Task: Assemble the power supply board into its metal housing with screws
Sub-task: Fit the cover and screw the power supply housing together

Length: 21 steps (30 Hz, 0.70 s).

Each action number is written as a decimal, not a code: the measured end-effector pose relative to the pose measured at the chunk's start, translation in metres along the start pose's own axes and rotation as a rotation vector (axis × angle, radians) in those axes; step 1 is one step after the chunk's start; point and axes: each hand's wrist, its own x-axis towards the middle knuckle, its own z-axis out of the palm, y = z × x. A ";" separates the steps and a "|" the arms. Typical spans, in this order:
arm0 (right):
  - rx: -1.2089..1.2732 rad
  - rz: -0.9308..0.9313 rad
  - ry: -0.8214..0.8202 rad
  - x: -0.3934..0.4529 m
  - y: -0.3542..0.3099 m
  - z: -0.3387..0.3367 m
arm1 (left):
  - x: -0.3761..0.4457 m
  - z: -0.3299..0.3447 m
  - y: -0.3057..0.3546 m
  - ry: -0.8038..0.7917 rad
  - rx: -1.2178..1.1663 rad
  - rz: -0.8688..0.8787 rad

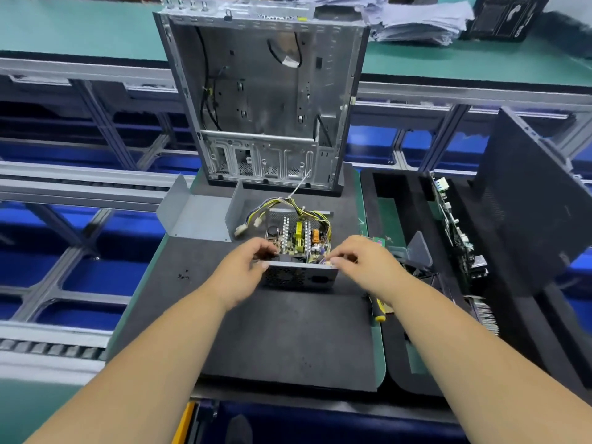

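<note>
The power supply board (299,237), with yellow parts and a bundle of coloured wires (288,203), sits inside its open grey metal housing (301,277) in the middle of the black foam mat (288,334). My left hand (246,261) grips the housing's near left top edge, fingers curled over it. My right hand (358,257) pinches the near right top edge beside the board. The housing's loose U-shaped metal cover (195,216) lies to the left. Several small black screws (183,275) lie on the mat at the left.
An open computer case (266,100) stands upright behind the housing. A yellow-handled screwdriver (379,310) lies under my right forearm. To the right are a black foam tray (413,200), a circuit board (458,232) on edge and a dark side panel (531,203). Conveyor rails run at the left.
</note>
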 end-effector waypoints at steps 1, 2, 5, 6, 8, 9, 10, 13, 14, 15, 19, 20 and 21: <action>0.009 0.014 0.039 0.000 0.005 -0.003 | 0.001 0.000 0.002 -0.011 -0.007 -0.006; 0.002 0.033 0.073 0.000 0.010 -0.006 | 0.002 0.000 0.004 -0.020 -0.009 -0.011; -0.037 0.081 0.121 -0.001 0.021 -0.010 | 0.004 0.001 0.010 0.011 0.072 0.002; -0.045 0.087 0.119 -0.001 0.023 -0.010 | 0.004 0.002 0.012 0.039 0.097 0.012; -0.051 0.099 0.105 -0.002 0.028 -0.007 | 0.005 0.005 0.018 0.084 0.128 0.043; -0.049 0.102 0.097 -0.003 0.030 -0.005 | 0.005 0.007 0.021 0.095 0.142 0.063; -0.050 0.100 0.092 -0.003 0.032 -0.003 | 0.005 0.010 0.024 0.099 0.155 0.082; -0.067 0.093 0.083 -0.002 0.035 0.003 | 0.008 0.015 0.033 0.088 0.164 0.114; -0.068 0.092 0.082 -0.001 0.036 0.004 | 0.010 0.016 0.035 0.080 0.170 0.124; -0.071 0.088 0.082 -0.001 0.036 0.006 | 0.012 0.018 0.037 0.071 0.180 0.137; -0.150 0.053 0.093 0.004 0.037 0.013 | 0.024 0.022 0.046 0.028 0.201 0.178; -0.181 0.044 0.089 0.006 0.037 0.014 | 0.027 0.023 0.048 0.020 0.196 0.181; -0.210 0.040 0.077 0.007 0.037 0.016 | 0.030 0.023 0.049 0.014 0.192 0.185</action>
